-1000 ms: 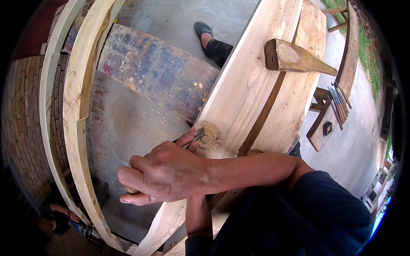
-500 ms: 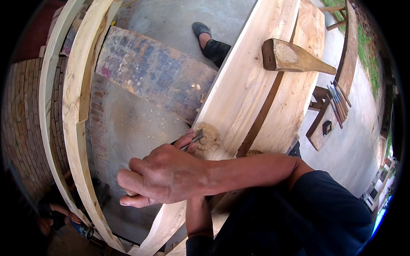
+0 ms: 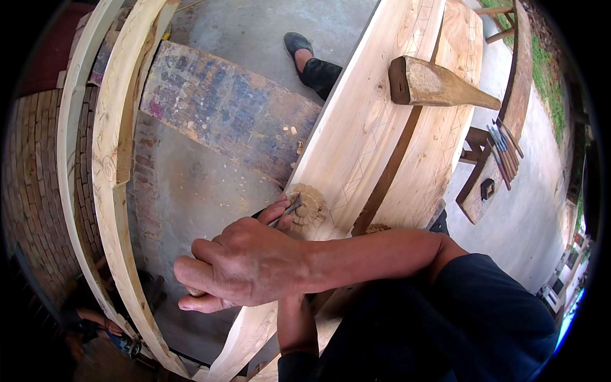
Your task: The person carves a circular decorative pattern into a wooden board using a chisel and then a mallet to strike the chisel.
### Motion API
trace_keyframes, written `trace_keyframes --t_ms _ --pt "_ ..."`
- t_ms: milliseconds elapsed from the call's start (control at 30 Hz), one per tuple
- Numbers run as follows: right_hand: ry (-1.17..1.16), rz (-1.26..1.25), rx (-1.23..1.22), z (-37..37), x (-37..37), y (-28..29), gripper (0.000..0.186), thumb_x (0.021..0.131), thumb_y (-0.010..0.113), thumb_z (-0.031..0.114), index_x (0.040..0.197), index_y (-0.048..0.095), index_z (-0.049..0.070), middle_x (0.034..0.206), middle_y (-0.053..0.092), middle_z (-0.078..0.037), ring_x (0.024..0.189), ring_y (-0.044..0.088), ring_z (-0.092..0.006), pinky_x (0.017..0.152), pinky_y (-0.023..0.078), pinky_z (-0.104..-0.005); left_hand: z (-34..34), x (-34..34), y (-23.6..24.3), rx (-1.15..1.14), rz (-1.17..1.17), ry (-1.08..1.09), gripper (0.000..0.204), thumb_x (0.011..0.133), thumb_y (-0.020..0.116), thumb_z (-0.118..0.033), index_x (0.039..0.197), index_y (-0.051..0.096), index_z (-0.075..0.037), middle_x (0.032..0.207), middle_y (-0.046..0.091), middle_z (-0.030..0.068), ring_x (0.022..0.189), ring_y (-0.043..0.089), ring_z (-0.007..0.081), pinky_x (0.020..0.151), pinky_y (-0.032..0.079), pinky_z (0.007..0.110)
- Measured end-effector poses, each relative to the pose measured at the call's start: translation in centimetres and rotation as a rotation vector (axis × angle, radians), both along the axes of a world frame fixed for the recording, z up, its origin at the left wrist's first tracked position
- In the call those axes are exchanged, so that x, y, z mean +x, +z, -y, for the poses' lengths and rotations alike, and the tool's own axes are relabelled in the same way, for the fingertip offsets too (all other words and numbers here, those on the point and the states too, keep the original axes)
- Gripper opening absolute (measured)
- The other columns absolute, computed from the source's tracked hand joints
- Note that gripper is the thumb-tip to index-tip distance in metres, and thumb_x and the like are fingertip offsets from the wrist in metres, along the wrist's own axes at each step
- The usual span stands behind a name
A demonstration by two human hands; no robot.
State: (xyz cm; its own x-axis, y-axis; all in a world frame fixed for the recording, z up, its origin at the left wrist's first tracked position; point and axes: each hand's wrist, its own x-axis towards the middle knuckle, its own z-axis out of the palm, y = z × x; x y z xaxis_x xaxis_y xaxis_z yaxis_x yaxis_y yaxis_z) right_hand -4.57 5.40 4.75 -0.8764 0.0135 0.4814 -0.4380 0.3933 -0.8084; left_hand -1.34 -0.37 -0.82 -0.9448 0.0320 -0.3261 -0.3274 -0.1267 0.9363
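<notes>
A long pale wooden plank [image 3: 375, 127] runs from the lower middle up to the top right, lying on edge-wise beside a second plank [image 3: 455, 95] of the same light wood, with a dark gap between the two. To the left, two curved pale timber pieces [image 3: 114, 191] stand over a concrete floor [image 3: 210, 191], and a weathered, paint-stained board [image 3: 223, 114] lies across that floor. A wooden mallet [image 3: 436, 84] rests across the two planks near their far end, its handle pointing right. Beyond the planks' right edge, a small wooden stand [image 3: 484, 175] carries a bundle of chisels [image 3: 503, 143]. The person's right hand [image 3: 245, 264] reaches across the near end of the plank, its fingers curled tight around the handle of a carving chisel [image 3: 286, 213], thumb pressed along the shaft. The chisel's tip touches a round carved rosette [image 3: 310, 205] near the plank's left edge. The left hand [image 3: 296, 305] sits beneath the right forearm, mostly hidden; whether it is open or closed cannot be told. A dark shoe [image 3: 298, 44] shows on the floor at the top.
</notes>
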Motion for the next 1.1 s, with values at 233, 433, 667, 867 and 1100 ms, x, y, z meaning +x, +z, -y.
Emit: trace_keyframes --t_ms 233,433,667,867,1100 --pt "-0.035 0.005 -0.061 -0.6 -0.5 0.2 0.045 0.101 0.076 0.044 0.094 0.056 0.004 0.062 0.06 -0.009 0.048 0.065 -0.0296 0.044 0.054 -0.0403 -0.2 -0.1 -0.1 -0.007 0.0 -0.005 0.024 0.103 0.075 -0.018 0.119 0.073 0.0 0.095 0.072 0.0063 0.075 0.071 0.0194 0.069 0.056 0.033" --pt "-0.07 -0.011 -0.076 -0.9 -0.7 0.0 0.044 0.1 0.078 0.043 0.093 0.055 0.006 0.063 0.057 -0.008 0.047 0.062 -0.0265 0.043 0.051 -0.0393 -0.3 0.0 0.1 -0.027 -0.012 -0.005 0.025 0.103 0.075 -0.018 0.119 0.073 0.0 0.096 0.072 0.0063 0.076 0.071 0.0192 0.07 0.056 0.033" --pt "-0.123 -0.043 -0.041 -1.5 0.0 1.2 0.045 0.101 0.077 0.045 0.097 0.054 0.006 0.066 0.05 -0.004 0.046 0.059 -0.02 0.042 0.048 -0.0366 0.0 0.7 0.6 -0.043 -0.01 0.003 0.025 0.103 0.074 -0.019 0.12 0.073 0.0 0.098 0.072 0.0063 0.077 0.071 0.019 0.071 0.056 0.033" --pt "0.008 -0.099 -0.022 1.3 2.6 2.5 0.046 0.103 0.074 0.046 0.093 0.053 0.006 0.069 0.046 -0.003 0.046 0.054 -0.0162 0.046 0.046 -0.0308 2.3 3.5 2.4 -0.082 0.0 0.033 0.025 0.104 0.074 -0.019 0.121 0.072 0.0 0.099 0.072 0.0063 0.078 0.071 0.0188 0.072 0.056 0.033" --pt "0.185 0.027 -0.104 0.2 2.9 1.8 0.056 0.102 0.073 0.054 0.081 0.047 0.01 0.065 0.05 -0.006 0.048 0.059 -0.0229 0.05 0.05 -0.0373 2.0 3.0 1.0 -0.079 0.002 0.018 0.026 0.104 0.074 -0.019 0.122 0.072 0.0 0.101 0.072 0.0063 0.079 0.071 0.0185 0.073 0.056 0.033"
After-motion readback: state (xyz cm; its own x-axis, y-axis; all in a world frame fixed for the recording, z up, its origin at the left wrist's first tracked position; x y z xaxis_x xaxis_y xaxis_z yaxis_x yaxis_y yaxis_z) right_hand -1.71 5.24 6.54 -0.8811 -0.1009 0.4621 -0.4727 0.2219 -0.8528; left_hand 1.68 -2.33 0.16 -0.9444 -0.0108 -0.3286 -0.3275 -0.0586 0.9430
